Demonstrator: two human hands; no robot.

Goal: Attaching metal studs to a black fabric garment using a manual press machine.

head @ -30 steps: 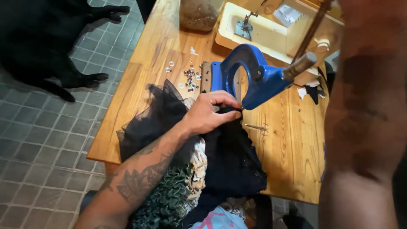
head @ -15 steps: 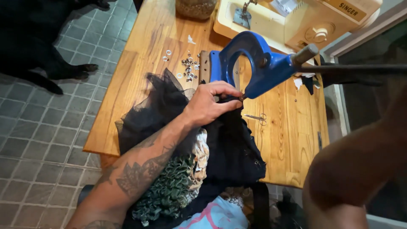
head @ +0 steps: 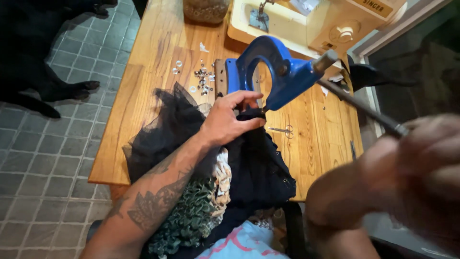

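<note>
where it meets the blue press (head: pixel 278 72), black fabric (head: pixel 258 158), dark, rumpled

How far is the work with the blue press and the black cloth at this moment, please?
Done: the black fabric lies under the head of the blue press. In hand: the left hand pinches the fabric edge at the die, and the right hand, blurred, grips the lever handle. Left: loose small metal eyelets wait on the wooden table; how many are already set cannot be told.
</note>
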